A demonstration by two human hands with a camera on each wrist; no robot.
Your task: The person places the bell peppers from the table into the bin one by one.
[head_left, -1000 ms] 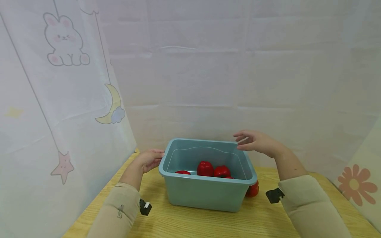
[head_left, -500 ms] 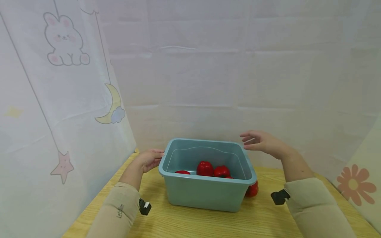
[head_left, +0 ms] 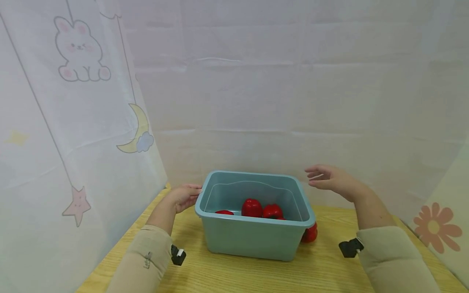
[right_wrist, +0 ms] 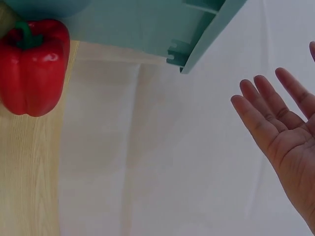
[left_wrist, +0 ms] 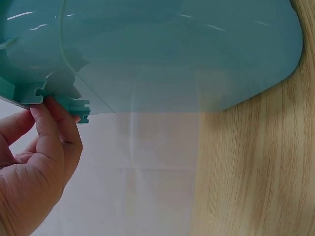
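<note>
A teal plastic bin (head_left: 253,243) stands on the wooden table and holds several red bell peppers (head_left: 252,207). One more red pepper (head_left: 310,234) lies on the table against the bin's right near corner; the right wrist view shows this pepper (right_wrist: 32,66) beside the bin (right_wrist: 147,24). My left hand (head_left: 183,196) is at the bin's left rim. In the left wrist view its fingertips (left_wrist: 49,109) touch the underside of the rim (left_wrist: 59,93). My right hand (head_left: 329,181) hovers to the right of the bin's far right corner, fingers straight, palm (right_wrist: 290,142) empty.
The light wooden table (head_left: 322,268) is enclosed by white curtains: one with rabbit, moon and star prints (head_left: 78,53) on the left, a plain one behind, one with a flower print (head_left: 434,226) on the right. Small black wrist cameras (head_left: 178,255) sit on both sleeves.
My right hand has drifted to the right and slightly down, away from above the bin's far right corner. The left hand, bin and peppers have stayed still.
</note>
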